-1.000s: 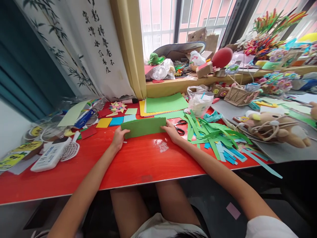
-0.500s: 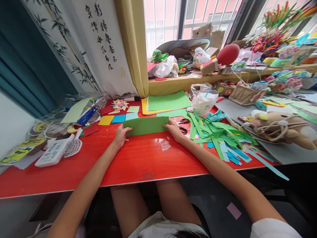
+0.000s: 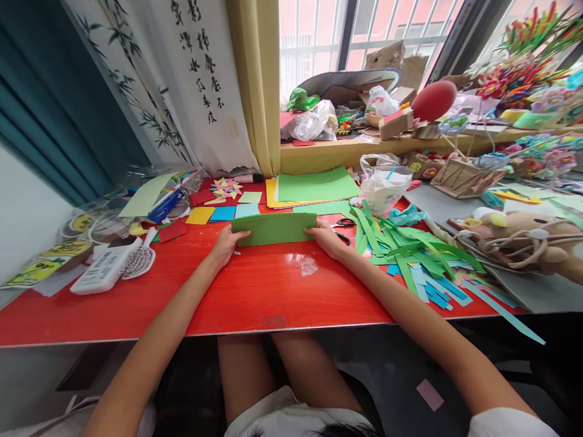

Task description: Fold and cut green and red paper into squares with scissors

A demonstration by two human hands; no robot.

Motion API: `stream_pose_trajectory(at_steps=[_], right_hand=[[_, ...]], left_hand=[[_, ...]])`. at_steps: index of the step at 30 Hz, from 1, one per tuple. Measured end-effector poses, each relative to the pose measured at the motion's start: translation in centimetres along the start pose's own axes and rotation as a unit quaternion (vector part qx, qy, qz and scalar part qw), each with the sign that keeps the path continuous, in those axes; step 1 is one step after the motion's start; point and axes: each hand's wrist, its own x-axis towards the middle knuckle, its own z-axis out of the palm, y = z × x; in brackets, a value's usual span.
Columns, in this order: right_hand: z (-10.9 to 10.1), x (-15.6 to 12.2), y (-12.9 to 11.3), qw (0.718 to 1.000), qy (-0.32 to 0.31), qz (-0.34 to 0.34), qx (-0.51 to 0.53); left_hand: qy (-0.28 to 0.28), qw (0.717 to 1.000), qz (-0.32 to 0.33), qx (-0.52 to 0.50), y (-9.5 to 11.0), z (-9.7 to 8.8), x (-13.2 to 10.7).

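Observation:
A folded sheet of green paper is held up lengthwise between my two hands, just above the red table. My left hand pinches its left end, thumb on the near face. At the right end, my right hand grips it the same way. Black-handled scissors lie just beyond my right hand, their blades partly hidden. Behind the held paper are small squares in yellow, blue and pale blue. A stack of larger sheets, green on top, lies farther back.
Cut green strips and blue strips pile up on the right, beside a plush toy. A white plastic bag stands behind them. On the left lie a white bottle and a hairbrush. A folded paper star sits at the back.
The view has shifted slightly, so everything on the table appears a little farther right. Both hands still hold the green paper in the same way.

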Motion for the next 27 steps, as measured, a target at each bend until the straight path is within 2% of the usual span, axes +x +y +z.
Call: stream_pose_trajectory(at_steps=[6,10,16,27], right_hand=[[-0.19,0.24,0.08,0.999,0.010,-0.016,-0.030],[0.02,0.04,-0.19,0.998,-0.006,-0.019,-0.061],[0.44,-0.43,-0.42,0.992,0.025,-0.063,-0.103],[0.66,-0.58,-0.74,0.984,0.024,-0.074,-0.162]], left_hand=[[-0.003,1.000,0.026,0.000,-0.11,-0.41,0.24],[-0.002,1.000,0.021,0.010,-0.31,-0.50,0.38],[-0.001,0.999,0.025,0.030,-0.43,-0.43,0.26],[-0.011,0.998,0.021,0.053,-0.76,-0.70,0.58]])
